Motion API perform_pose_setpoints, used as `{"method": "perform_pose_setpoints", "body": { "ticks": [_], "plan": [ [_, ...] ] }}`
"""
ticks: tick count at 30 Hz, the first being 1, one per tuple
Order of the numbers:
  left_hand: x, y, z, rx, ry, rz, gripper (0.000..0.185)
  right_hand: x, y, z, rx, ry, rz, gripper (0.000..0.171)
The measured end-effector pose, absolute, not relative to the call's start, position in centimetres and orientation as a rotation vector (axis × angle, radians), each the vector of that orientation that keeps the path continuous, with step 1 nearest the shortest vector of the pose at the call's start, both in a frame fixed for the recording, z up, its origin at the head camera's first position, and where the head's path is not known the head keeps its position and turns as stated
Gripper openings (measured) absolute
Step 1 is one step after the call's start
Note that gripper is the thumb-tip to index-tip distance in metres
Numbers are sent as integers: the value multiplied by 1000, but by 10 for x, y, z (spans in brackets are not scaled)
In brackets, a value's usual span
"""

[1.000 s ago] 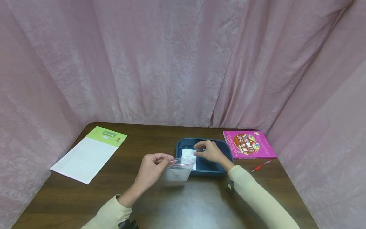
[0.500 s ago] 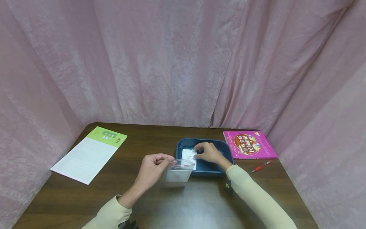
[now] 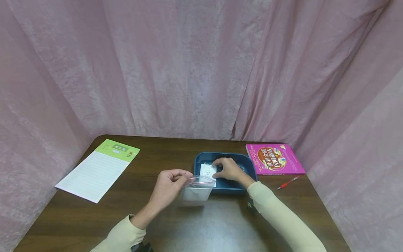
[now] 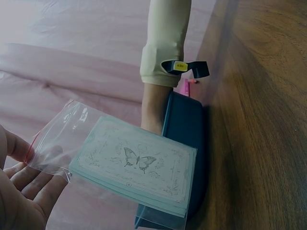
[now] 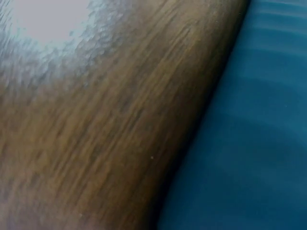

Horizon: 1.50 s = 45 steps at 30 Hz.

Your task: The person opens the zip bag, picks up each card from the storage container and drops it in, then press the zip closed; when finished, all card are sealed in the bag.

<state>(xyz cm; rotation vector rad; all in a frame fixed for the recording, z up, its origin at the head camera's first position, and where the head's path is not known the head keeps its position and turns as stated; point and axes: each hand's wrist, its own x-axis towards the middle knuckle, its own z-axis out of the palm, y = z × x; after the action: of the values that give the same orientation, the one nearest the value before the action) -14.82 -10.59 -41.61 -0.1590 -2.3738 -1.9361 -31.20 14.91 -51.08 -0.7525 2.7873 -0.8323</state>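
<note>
My left hand (image 3: 170, 183) pinches the top edge of a clear zip bag (image 3: 199, 190) and holds it up just in front of the blue tray (image 3: 230, 191). In the left wrist view a stack of pale cards (image 4: 136, 160) shows inside the bag, the top one printed with a butterfly. My right hand (image 3: 231, 169) is inside the tray, thumb and finger apart at the right edge of a white printed card (image 3: 207, 170). Whether they grip the card is not clear. The right wrist view shows only the tray's side and the table.
A green-topped writing pad (image 3: 97, 171) lies at the left of the wooden table (image 3: 157, 154). At the right are a pink book (image 3: 274, 159) and a red pen (image 3: 288, 183). Pink curtains (image 3: 189, 70) enclose the back and sides.
My right hand's fingers have shifted slightly at the card's edge, the thumb a little lower. The left hand and the zip bag have barely moved.
</note>
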Motion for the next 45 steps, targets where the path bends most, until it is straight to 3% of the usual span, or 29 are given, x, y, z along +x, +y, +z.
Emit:
{"method": "perform_pose_setpoints", "body": {
  "ticks": [13, 28, 45],
  "plan": [
    [-149, -105, -416, -151, -2377, -1936, 10, -313, 155, -500, -696, 2802, -1152, 27],
    [-150, -103, -415, -174, -2361, -1946, 11, -299, 163, -466, -595, 2753, -1338, 26],
    [-149, -103, -417, -196, -2321, -2005, 11, -275, 168, -406, -753, 2806, -1497, 17]
  ]
}}
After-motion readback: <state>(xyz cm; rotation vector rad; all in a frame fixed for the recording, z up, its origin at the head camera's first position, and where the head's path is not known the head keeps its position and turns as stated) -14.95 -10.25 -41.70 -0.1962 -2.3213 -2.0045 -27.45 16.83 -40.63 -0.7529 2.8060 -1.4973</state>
